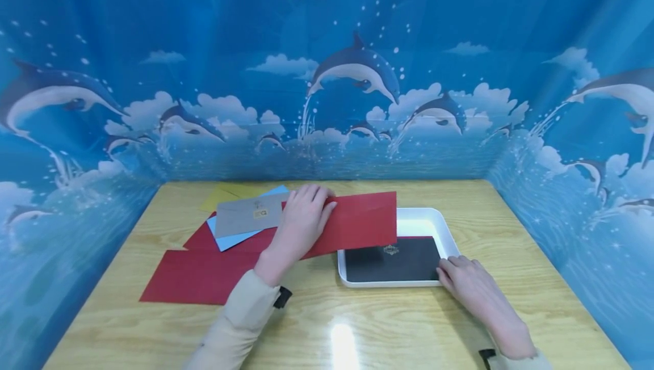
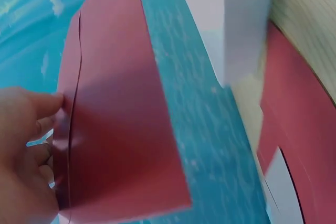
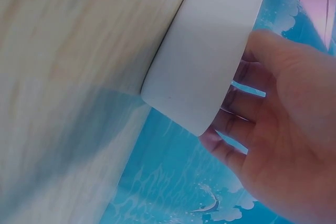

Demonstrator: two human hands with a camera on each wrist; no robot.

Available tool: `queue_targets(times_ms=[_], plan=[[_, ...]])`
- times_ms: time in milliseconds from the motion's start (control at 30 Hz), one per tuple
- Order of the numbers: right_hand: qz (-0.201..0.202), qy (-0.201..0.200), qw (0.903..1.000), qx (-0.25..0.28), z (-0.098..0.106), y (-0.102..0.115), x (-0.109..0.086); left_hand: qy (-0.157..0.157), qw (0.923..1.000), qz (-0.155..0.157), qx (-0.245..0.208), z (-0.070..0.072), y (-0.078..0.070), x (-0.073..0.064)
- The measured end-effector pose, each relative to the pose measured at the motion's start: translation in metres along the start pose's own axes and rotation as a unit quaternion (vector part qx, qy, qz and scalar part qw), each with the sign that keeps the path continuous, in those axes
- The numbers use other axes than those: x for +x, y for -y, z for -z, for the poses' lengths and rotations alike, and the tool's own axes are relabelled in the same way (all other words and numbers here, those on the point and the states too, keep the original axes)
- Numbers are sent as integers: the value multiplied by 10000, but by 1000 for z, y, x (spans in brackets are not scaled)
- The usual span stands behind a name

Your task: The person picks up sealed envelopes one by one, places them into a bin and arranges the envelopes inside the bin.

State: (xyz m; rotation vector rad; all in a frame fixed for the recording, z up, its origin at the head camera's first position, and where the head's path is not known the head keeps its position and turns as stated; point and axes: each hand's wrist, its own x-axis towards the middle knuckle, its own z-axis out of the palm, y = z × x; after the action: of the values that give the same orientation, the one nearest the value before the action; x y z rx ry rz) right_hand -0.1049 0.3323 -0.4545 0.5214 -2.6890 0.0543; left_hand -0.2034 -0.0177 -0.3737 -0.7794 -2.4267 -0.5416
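Note:
My left hand (image 1: 302,219) pinches a red envelope (image 1: 360,219) along its flap edge. In the left wrist view the thumb and fingers hold that folded edge. The envelope is raised off the table and overlaps the left part of a white tray (image 1: 434,219) in the head view. In the tray lies a black envelope (image 1: 393,268) with a gold emblem, a thin red edge showing behind it. My right hand (image 1: 472,285) grips the tray's front right corner, with its fingers at the rim in the right wrist view.
On the table's left lie red envelopes (image 1: 191,279), a light blue envelope (image 1: 232,242), a grey envelope (image 1: 237,219) with a small label, and a yellow envelope (image 1: 225,193) at the back. A blue dolphin-print curtain (image 1: 327,154) stands along the back and sides of the wooden table (image 1: 409,324).

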Motion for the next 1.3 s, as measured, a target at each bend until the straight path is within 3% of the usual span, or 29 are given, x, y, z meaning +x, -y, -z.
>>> queue_targets(times_ms=[267, 467, 733, 967, 1133, 1300], plan=[[32, -55, 10000, -65, -1, -1, 0, 102, 9967, -678, -430, -23, -34, 14], [-96, 107, 9999, -5, 1, 1, 0, 582, 9920, -714, -858, -52, -52, 12], [-44, 35, 10000, -14, 0, 1, 1, 1625, 9815, -492, -886, -84, -55, 4], [14, 14, 10000, -43, -1, 1, 1, 2029, 9741, -544, -838, -98, -52, -1], [-53, 124, 9999, -26, 1, 1, 1, 1914, 9783, -537, -590, -97, -46, -3], [-107, 179, 9998, -23, 2, 1, 0, 1290, 9886, -337, -695, -85, -40, -3]])
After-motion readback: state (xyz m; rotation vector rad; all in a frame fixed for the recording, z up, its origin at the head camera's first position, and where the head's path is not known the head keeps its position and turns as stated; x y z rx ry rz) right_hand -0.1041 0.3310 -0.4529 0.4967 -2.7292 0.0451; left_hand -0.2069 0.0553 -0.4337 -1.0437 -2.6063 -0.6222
